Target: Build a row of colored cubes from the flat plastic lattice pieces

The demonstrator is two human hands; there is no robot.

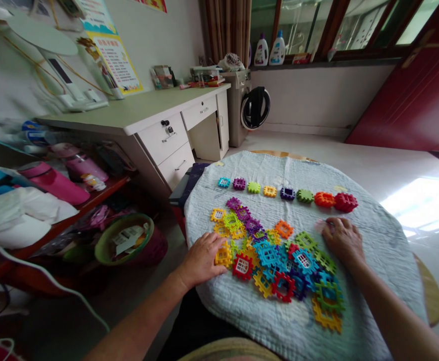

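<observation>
Plastic blocks (pixel 268 254), toothed at the edges, lie on a round bench (pixel 385 296) in a loose heap and a far row. The left hand (pixel 203 256), at 9 o'clock of the bench, is palm down, its fingers extended close together and the thumb apart; the fingertips touch yellow blocks (pixel 223 254) at the heap's left edge. The right hand (pixel 343 239), at 2 o'clock, is palm down with fingers bent and tips lowered toward the cloth; a faint pinkish blur lies by them, and whether they pinch anything cannot be told.

The heap overlaps from left to right in yellow, lime, purple, red, light blue, dark blue, orange and green; several pieces are open frames, others bear white lattices. The row (pixel 269 191) arcs from 10 to 1 o'clock: light blue, purple, lime, yellow-orange, dark blue, green, orange and red, those at the right appearing stacked.

A pale blue, wrinkled cloth (pixel 373 235) covers most of the bench, wood showing at 12 and 4 o'clock. In the room, clock positions referred to the frame, a shelf (pixel 102 189) with pink bottles (pixel 56 183) stands at 9 o'clock, a bin (pixel 155 245) at 8 o'clock, and a desk (pixel 137 108) with a white lamp (pixel 69 85) at 10 o'clock. A washing machine (pixel 235 108), dark fabric over its round door, stands near 12 o'clock; two detergent bottles (pixel 269 50) occupy the sill at 1 o'clock, and a red door (pixel 403 95) slants at 2 o'clock.
</observation>
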